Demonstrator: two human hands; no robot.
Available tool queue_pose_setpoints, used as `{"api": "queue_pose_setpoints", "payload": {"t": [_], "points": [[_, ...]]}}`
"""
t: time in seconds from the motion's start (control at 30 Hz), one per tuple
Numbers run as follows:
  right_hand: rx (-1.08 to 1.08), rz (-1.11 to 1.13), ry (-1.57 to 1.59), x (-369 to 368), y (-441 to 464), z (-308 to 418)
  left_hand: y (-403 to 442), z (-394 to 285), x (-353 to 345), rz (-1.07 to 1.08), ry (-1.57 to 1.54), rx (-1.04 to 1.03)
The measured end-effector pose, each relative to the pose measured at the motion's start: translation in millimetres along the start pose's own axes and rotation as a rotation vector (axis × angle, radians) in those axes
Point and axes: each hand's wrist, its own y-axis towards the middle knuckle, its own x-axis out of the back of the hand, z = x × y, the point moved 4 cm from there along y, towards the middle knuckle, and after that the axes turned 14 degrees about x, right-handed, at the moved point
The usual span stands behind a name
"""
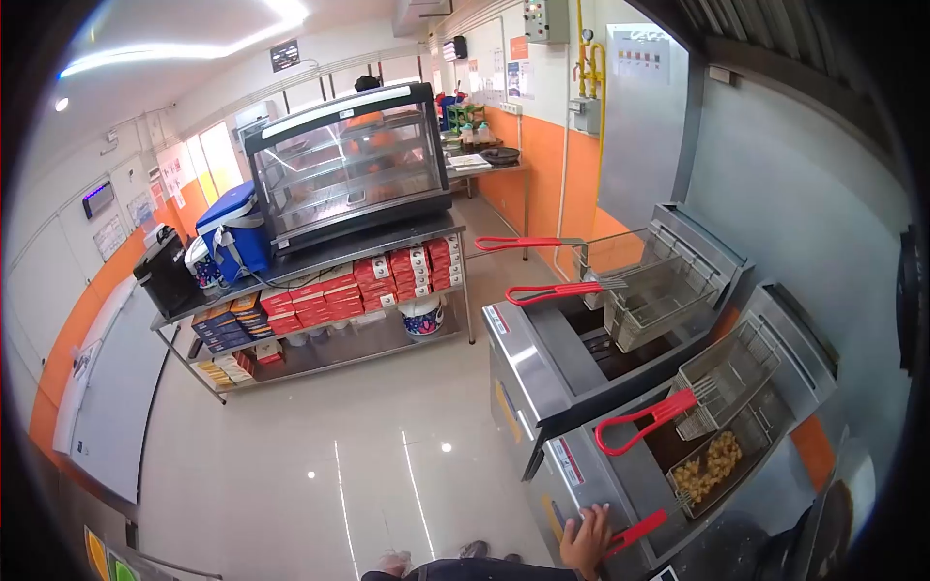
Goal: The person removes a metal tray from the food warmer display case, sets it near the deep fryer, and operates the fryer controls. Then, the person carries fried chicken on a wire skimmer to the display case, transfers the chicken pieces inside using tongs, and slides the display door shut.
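Note:
My left hand (pixel 585 540) rests on the front edge of the nearer fryer (pixel 620 465), its fingers apart, close beside the red handle (pixel 637 533) of the lowest basket. That basket sits low in the fryer and holds golden-brown fried pieces (pixel 707 471). Above it hangs an empty wire basket (pixel 731 373) with a red handle (pixel 647 422). On the farther fryer (pixel 552 358), two more wire baskets are raised, their red handles (pixel 554 292) pointing left. My right hand is not in view.
A steel table (pixel 358 240) carries a glass display case (pixel 349 165), a blue cooler bag (pixel 232 228) and a black container (pixel 167 271), with red boxes (pixel 329 295) beneath. A white chest freezer (pixel 116 397) stands left. A person (pixel 368 85) is partly visible behind the case.

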Motion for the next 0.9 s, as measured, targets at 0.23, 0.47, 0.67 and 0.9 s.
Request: {"api": "queue_pose_setpoints", "payload": {"t": [0.23, 0.47, 0.67, 0.9], "points": [[-0.057, 0.093, -0.085, 28.5, 18.1, 1.0, -25.2, -27.6, -32.7, -0.472, 1.173, -0.129], [0.058, 0.287, -0.136, 32.0, 35.4, 19.9, -44.2, -16.0, -26.2, -0.670, 1.170, 0.057], [0.301, 0.999, 0.147, -75.7, 76.6, 56.4, -32.3, 1.8, 0.4, -0.424, 1.148, 0.096], [0.353, 1.048, 0.248, -182.8, 164.4, 161.4, 16.6, -22.5, 127.7, -0.503, 0.866, -0.010]]}}
